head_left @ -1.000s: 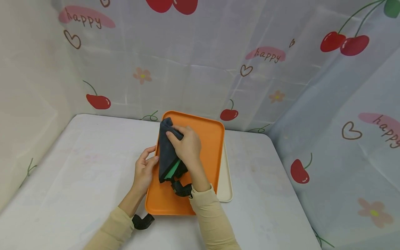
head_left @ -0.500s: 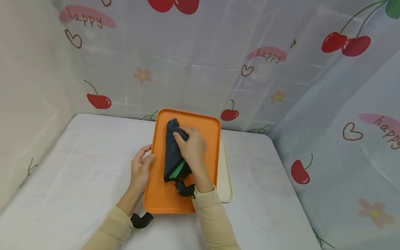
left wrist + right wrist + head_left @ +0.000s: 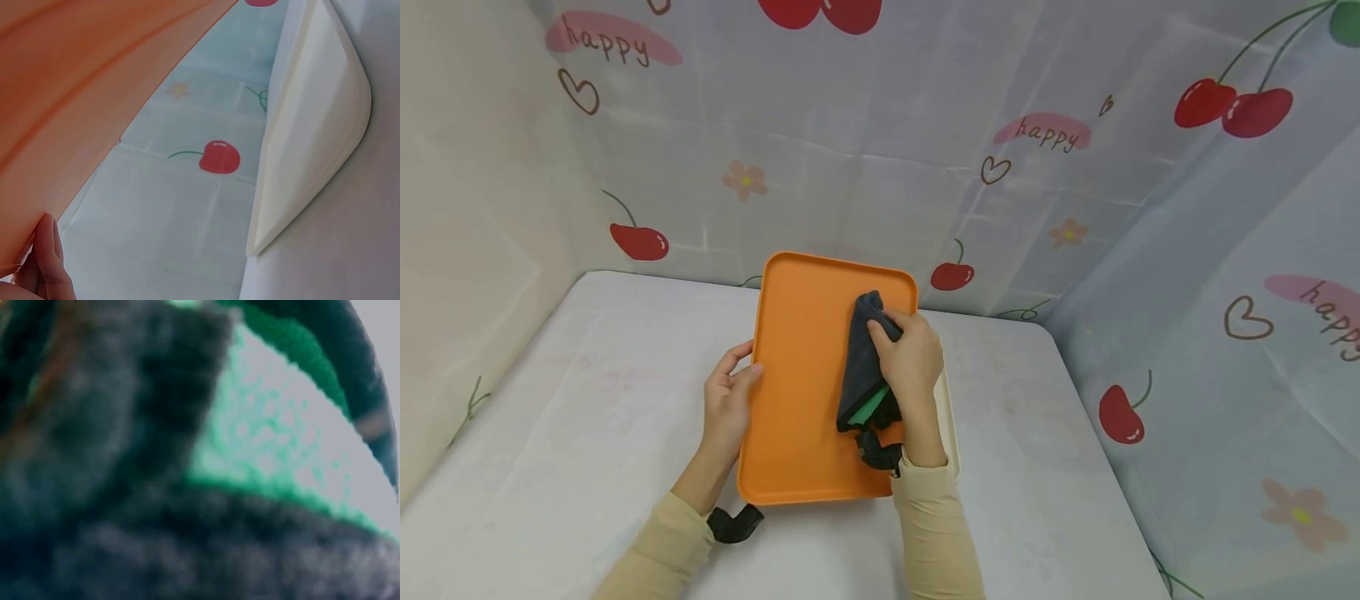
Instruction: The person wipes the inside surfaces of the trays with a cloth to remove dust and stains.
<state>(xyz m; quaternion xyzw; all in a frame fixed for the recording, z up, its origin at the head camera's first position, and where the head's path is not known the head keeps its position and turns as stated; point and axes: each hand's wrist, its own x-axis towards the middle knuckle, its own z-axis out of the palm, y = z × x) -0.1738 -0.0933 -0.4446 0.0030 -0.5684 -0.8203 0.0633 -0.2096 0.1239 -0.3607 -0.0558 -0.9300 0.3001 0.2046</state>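
Note:
An orange tray [image 3: 797, 375] is held up off the table by my left hand [image 3: 726, 412], which pinches its left edge between thumb and fingers. In the left wrist view the tray's underside [image 3: 94, 94] fills the upper left, with fingertips of my left hand [image 3: 50, 265] at its edge. My right hand [image 3: 913, 358] pinches a folded dark grey cloth [image 3: 861, 367] with a green inner side against the right part of the tray's face. Blurred close up, the cloth [image 3: 156, 550] covers most of the right wrist view.
A cream tray [image 3: 950, 425] lies on the white table [image 3: 587, 417], mostly hidden behind the orange one; the left wrist view shows more of this cream tray [image 3: 319, 112]. A curtain with cherries [image 3: 850, 192] hangs behind and to the right.
The cloth, in my right hand, has moved from the left part of the orange tray across to the right. The tray and my left hand have shifted slightly left.

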